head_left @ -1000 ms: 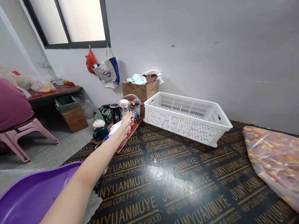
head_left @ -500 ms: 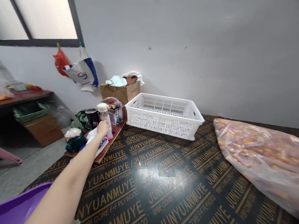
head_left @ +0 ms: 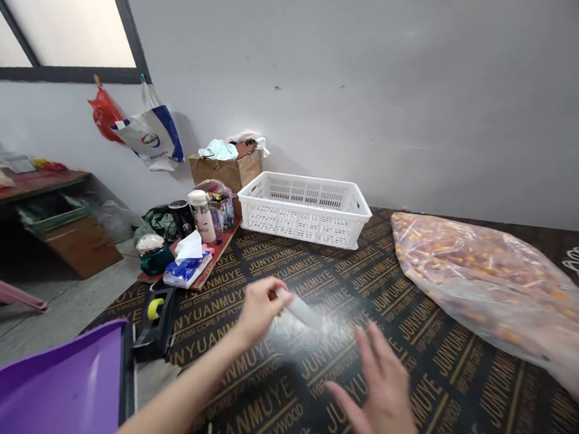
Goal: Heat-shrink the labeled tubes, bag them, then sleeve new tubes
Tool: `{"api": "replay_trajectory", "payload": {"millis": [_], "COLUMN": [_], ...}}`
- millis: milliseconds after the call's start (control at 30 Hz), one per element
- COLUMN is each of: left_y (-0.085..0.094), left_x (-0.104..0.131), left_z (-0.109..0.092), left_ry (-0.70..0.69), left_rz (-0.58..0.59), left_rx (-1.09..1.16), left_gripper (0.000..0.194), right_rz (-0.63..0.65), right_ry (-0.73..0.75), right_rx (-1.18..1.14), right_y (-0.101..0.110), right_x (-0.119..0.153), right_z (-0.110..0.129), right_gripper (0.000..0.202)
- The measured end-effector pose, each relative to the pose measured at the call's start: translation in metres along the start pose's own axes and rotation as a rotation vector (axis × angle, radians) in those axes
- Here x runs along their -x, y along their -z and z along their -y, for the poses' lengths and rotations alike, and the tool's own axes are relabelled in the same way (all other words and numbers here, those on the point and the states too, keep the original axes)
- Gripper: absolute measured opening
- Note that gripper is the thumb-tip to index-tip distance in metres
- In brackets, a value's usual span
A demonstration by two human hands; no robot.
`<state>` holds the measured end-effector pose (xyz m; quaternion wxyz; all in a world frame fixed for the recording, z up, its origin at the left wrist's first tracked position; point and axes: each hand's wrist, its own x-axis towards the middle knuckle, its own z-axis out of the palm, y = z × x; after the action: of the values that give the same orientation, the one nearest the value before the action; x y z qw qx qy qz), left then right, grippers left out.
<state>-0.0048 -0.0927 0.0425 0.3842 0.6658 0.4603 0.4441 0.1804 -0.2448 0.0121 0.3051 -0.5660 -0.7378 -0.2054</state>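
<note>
My left hand is closed on a thin, whitish, blurred strip above the dark printed plywood table. To its right my right hand is raised with fingers spread, nothing in it. The strip's far end points toward my right hand but does not visibly reach it. A tissue pack with a white tissue sticking out lies on a red board at the left, beside a white bottle and a black cup.
A white plastic crate stands near the wall. At the right lies a large clear bag of small reddish-yellow items. A black tape dispenser and a purple chair or tub are at the lower left.
My left hand has come back from the bottle and tissues to the middle, now holding the strip. My right hand has entered. The view has shifted, showing the tape dispenser.
</note>
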Motion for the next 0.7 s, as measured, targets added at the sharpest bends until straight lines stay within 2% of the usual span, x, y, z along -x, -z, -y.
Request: {"api": "replay_trajectory", "payload": {"millis": [33,100,200,233,300,367,400,467,533,700], "left_y": [-0.012,-0.026,-0.021,-0.016,-0.009,-0.009,-0.011,-0.020,-0.029,-0.036], "left_x": [0.028,0.077,0.128,0.139,0.157,0.170,0.175,0.179,0.179,0.173], "left_z": [-0.007,-0.012,-0.001,0.006,0.018,0.024,0.025,0.019,0.007,-0.017], "left_ry": [0.076,0.187,0.316,0.375,0.529,0.690,0.761,0.877,0.930,0.914], "left_rz": [0.066,0.099,-0.002,-0.049,-0.126,-0.143,-0.119,-0.022,0.091,0.244], "left_rx": [0.088,0.230,0.481,0.581,0.782,0.942,1.008,1.120,1.235,1.379], "left_gripper": [0.008,0.011,0.034,0.042,0.046,0.032,0.026,0.021,0.021,0.032], "right_rz": [0.023,0.119,0.285,0.283,0.171,0.058,0.054,0.125,0.183,0.166], "right_ry": [-0.044,-0.115,-0.198,-0.229,-0.219,-0.049,0.085,0.358,0.548,0.719], "right_rx": [-0.048,-0.221,-0.423,-0.399,-0.220,-0.021,0.042,0.094,0.130,0.167], "right_y": [-0.006,-0.017,-0.016,-0.011,0.004,0.021,0.029,0.040,0.048,0.055], "right_x": [-0.001,0.001,0.008,0.010,0.007,-0.001,-0.007,-0.017,-0.024,-0.026], "right_z": [0.008,0.020,0.015,0.007,-0.011,-0.023,-0.025,-0.021,-0.014,-0.007], "right_gripper": [0.058,0.053,0.032,0.027,0.025,0.027,0.028,0.029,0.028,0.025]}}
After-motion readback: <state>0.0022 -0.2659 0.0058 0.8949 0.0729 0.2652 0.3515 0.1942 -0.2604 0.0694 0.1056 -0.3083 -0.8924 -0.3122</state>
